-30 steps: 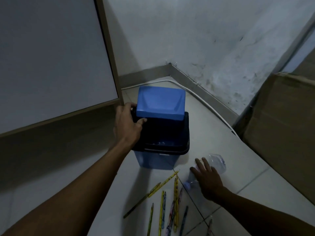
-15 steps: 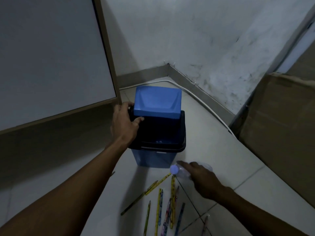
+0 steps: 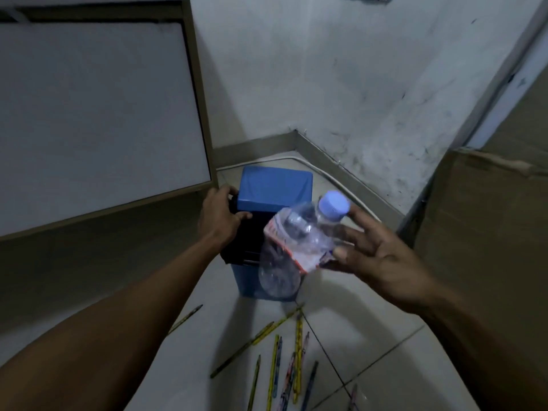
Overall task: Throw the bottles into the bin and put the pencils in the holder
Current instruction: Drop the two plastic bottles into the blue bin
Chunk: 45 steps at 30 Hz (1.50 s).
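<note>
A blue bin (image 3: 246,280) with a black rim stands on the floor in the room's corner, its blue swing lid (image 3: 274,188) tipped open. My left hand (image 3: 221,219) grips the lid's left edge. My right hand (image 3: 382,256) holds a clear plastic bottle (image 3: 292,247) with a pale blue cap and a red-and-white label, lifted in front of the bin's opening, cap up and tilted. Several pencils (image 3: 298,351) in yellow, blue and patterned colours lie scattered on the floor below the bin. No pencil holder is in view.
A large white board (image 3: 98,108) with a wooden frame leans at the left, close to the bin. A cardboard box (image 3: 489,232) stands at the right. A white cable (image 3: 332,180) runs along the skirting behind the bin. The floor is pale tile.
My right hand closed on the bottle lying on the floor and raised it up in front of the bin. My left hand stayed on the open lid.
</note>
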{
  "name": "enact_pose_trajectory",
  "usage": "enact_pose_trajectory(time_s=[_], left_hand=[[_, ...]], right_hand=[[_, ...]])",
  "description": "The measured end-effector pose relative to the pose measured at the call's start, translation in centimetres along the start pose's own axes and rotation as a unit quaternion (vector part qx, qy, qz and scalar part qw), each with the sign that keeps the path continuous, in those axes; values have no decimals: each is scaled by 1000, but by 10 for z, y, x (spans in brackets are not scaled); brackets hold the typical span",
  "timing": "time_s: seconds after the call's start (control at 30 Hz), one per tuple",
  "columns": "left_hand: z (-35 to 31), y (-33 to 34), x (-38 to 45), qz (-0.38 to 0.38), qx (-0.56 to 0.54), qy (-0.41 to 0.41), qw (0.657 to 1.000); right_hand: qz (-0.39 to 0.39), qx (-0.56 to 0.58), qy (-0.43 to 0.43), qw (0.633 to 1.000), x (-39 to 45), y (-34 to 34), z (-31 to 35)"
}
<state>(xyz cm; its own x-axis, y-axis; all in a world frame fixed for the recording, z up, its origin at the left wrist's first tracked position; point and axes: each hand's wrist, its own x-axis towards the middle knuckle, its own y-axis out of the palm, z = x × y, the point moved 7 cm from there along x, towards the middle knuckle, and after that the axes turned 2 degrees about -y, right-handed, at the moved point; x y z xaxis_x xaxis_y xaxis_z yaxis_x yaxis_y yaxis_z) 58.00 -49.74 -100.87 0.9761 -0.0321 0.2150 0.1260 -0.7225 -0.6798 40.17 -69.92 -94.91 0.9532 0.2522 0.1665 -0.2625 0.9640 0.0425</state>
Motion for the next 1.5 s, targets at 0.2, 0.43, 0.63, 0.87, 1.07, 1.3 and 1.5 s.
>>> enact_pose_trajectory(time_s=[0.2,0.43,0.63,0.87,1.07,1.3,1.5], left_hand=[[-1,0,-2,-4,-2,-5,1000],[1,-2,0,-5,-3,15,1000],[3,-1,-2,-8,-1,18,1000],[4,-1,-3,-15,-8,17,1000],[5,-1,-6,-24,-17,12,999],[6,-2,-9,-2,-28,24,999],[-1,-5,-12,42,-22,49,998]], right_hand=[[-17,-167,-63,984,31,8,3],[65,-329,12,942,72,18,-46],[89,-499,67,860,102,15,-96],[60,-570,91,814,110,18,-108],[39,-573,43,817,106,29,-100],[48,-562,39,825,93,36,-101],[-176,-595,-93,778,74,16,-57]])
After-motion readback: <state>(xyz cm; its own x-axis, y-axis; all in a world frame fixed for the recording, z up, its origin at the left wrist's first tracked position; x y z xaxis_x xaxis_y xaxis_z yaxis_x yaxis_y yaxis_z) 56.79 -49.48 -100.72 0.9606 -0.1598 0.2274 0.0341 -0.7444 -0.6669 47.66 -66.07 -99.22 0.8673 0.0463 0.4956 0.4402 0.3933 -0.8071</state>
